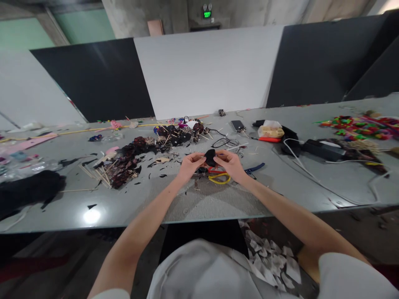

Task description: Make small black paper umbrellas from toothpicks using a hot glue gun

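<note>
A small black piece (210,158), which looks like cloth, is held up between both hands over the near middle of the table. My left hand (190,164) pinches its left side with the fingertips. On its right side, the thumb and fingers of my right hand (231,164) close on it. Just below the hands lie scissors or pliers with yellow handles (220,178) and a tool with blue handles (256,168), partly hidden by my right hand. Black scraps (163,176) are scattered to the left of my left hand.
Dark bundles with thin sticks (124,166) spread over the left middle of the grey table (137,211). A phone (238,126), an orange-handled tool (269,139), white cables (314,178) and colourful fuzzy pieces (352,126) lie to the right. Black cloth (31,189) sits far left.
</note>
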Motion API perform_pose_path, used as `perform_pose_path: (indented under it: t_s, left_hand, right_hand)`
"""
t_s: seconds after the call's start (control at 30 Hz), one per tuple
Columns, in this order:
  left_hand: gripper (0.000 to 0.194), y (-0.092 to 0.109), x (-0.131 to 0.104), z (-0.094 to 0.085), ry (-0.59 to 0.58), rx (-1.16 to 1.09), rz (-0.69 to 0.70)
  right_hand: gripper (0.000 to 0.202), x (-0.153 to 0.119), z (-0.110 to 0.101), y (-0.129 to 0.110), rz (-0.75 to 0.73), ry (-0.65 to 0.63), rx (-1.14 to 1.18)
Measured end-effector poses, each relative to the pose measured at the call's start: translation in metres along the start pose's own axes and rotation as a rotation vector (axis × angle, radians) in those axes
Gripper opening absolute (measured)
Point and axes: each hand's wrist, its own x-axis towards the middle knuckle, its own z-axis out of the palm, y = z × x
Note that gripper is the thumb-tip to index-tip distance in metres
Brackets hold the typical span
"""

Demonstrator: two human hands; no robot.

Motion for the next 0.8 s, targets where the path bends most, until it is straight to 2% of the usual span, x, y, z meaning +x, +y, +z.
perform_pose_path:
  t_s: [0.43,0.6,0.8]
  left_hand:
    - [0.04,-0.002,0.0,-0.007,-0.046,0.085,0.055]
    - [0.033,0.005,-0.001,-0.007,-0.055,0.155,0.085]
    - [0.032,0.007,-0.001,-0.006,-0.05,0.198,0.088]
  right_hand:
    - [0.027,-0.002,-0.002,-0.003,-0.027,-0.028,-0.035]
    - [0.029,-0.001,-0.005,0.001,-0.07,-0.056,-0.067]
    - [0.035,0.001,-0.005,0.011,-0.103,-0.036,-0.156]
